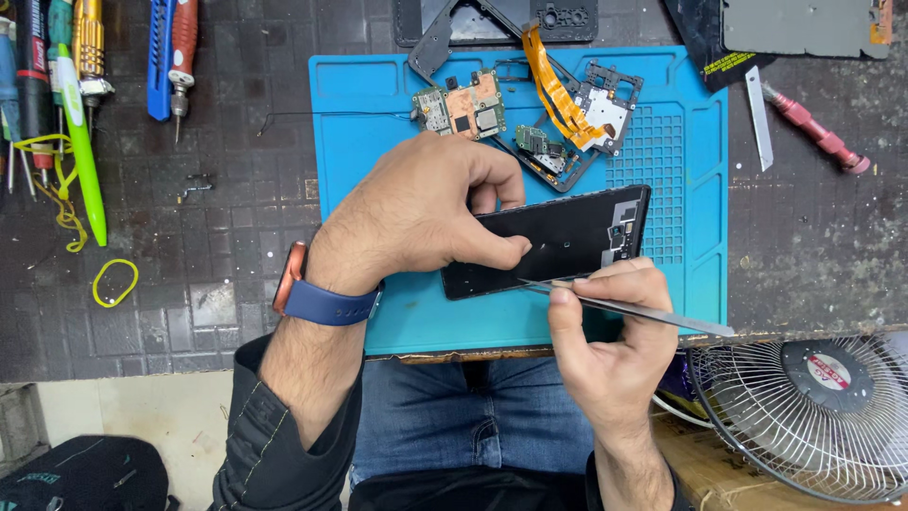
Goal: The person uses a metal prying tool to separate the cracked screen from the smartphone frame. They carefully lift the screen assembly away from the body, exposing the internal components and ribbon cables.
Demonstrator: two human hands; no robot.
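Black phone frame (549, 241) lies at the blue mat's (378, 95) near edge, pinned by the left hand (416, 213) while the right hand (605, 331) pinches metal tweezers (643, 312) (tips at its lower rim), seemingly mid-disassembly, needing steady aim.

Opened phone (558, 241) on the work mat (378, 95), circuit board (461, 107) behind it, fan (804, 416) at right front.

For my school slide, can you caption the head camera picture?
Left hand steadies an opened black phone on a blue mat while the right hand holds metal tweezers to it.
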